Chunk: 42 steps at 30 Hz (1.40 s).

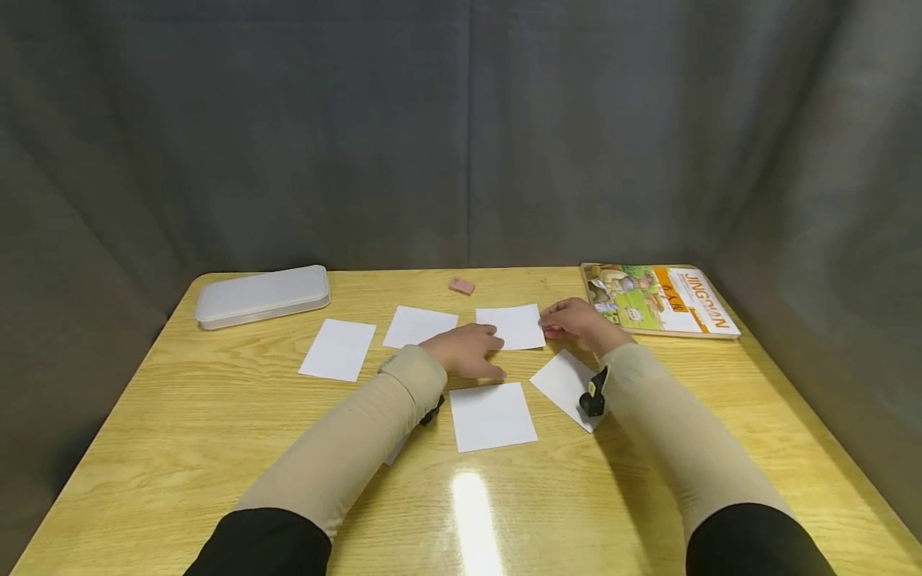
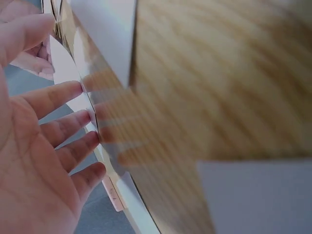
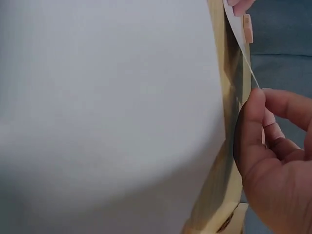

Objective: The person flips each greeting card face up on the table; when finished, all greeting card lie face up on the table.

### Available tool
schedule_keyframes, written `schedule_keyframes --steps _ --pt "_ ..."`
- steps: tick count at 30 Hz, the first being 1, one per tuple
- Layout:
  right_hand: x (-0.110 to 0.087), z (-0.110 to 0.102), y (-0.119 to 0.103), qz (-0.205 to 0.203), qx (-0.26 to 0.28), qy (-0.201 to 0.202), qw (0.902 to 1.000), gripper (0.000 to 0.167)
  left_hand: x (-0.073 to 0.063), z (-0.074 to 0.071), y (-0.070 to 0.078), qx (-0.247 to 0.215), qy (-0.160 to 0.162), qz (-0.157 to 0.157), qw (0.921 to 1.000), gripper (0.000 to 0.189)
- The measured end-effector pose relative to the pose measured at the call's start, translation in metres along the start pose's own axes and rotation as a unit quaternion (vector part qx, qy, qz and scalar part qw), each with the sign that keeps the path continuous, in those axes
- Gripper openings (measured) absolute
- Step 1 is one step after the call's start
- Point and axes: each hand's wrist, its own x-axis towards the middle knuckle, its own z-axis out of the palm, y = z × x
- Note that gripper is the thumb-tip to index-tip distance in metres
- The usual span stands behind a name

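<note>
A white sheet of paper (image 1: 513, 326) lies toward the back of the table, between the two hands. My right hand (image 1: 575, 318) pinches its right edge between thumb and forefinger, and the right wrist view shows that edge a little bent up. On the sheet's left side my left hand (image 1: 467, 350) has its fingers spread and fairly straight, with fingertips at the paper. Just in front of the left hand is another white sheet (image 1: 493, 418). A tilted sheet (image 1: 563, 386) lies below the right hand, partly covered by the right wrist.
More white sheets (image 1: 338, 350) lie to the left, one (image 1: 421, 326) beside the left hand and one (image 1: 397, 450) mostly under the left forearm. A pink eraser (image 1: 462, 286) sits at the back. A white case (image 1: 262, 298) stands back left, a picture book (image 1: 659, 299) back right.
</note>
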Motion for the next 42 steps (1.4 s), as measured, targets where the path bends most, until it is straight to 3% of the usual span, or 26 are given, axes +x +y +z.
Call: schedule_keyframes --steps 6,9,11,13,15,17,19,20,23,26,29,37,40,42 --pt "-0.005 -0.001 -0.002 -0.007 0.017 -0.009 0.9998 0.018 0.003 0.0 -0.003 -0.04 0.026 0.002 0.9988 0.059" --pt "-0.01 -0.001 -0.005 -0.025 0.035 -0.017 0.9989 0.019 0.001 0.001 -0.007 -0.084 0.078 -0.017 0.9933 0.051" --pt "-0.014 -0.003 -0.007 -0.049 0.051 -0.023 0.9972 0.018 -0.003 0.001 -0.009 -0.126 0.121 -0.041 0.9839 0.045" --pt "-0.019 -0.006 -0.01 -0.074 0.065 -0.028 0.9948 0.017 -0.008 0.0 -0.01 -0.195 0.155 -0.07 0.9659 0.04" --pt "-0.023 -0.007 -0.012 -0.093 0.072 -0.031 0.9926 0.016 -0.012 -0.002 -0.011 -0.287 0.177 -0.099 0.9362 0.038" --pt "-0.025 -0.008 -0.015 -0.103 0.073 -0.033 0.9915 0.015 -0.015 -0.004 -0.011 -0.371 0.19 -0.118 0.9012 0.042" --pt "-0.026 -0.007 -0.017 -0.105 0.07 -0.036 0.9914 0.015 -0.017 -0.006 -0.011 -0.431 0.2 -0.132 0.8698 0.046" --pt "-0.026 -0.006 -0.017 -0.105 0.065 -0.037 0.9916 0.016 -0.018 -0.007 -0.012 -0.45 0.202 -0.134 0.8597 0.047" --pt "-0.027 -0.005 -0.018 -0.105 0.056 -0.038 0.9922 0.015 -0.02 -0.008 -0.012 -0.472 0.208 -0.139 0.8452 0.049" --pt "-0.028 -0.005 -0.017 -0.104 0.049 -0.032 0.9929 0.014 -0.021 -0.008 -0.013 -0.478 0.212 -0.139 0.8409 0.045" --pt "-0.029 -0.007 -0.016 -0.102 0.043 -0.03 0.9934 0.014 -0.021 -0.007 -0.014 -0.491 0.223 -0.135 0.8309 0.039" --pt "-0.031 -0.009 -0.016 -0.1 0.083 -0.052 0.9901 0.006 -0.015 -0.006 -0.018 -0.574 0.259 -0.127 0.7665 0.027" --pt "-0.032 -0.01 -0.015 -0.101 0.11 -0.063 0.9867 0.008 -0.014 -0.005 -0.017 -0.598 0.264 -0.128 0.7456 0.03" --pt "-0.032 -0.009 -0.014 -0.1 0.125 -0.063 0.985 0.011 -0.014 -0.004 -0.016 -0.609 0.268 -0.126 0.736 0.031"
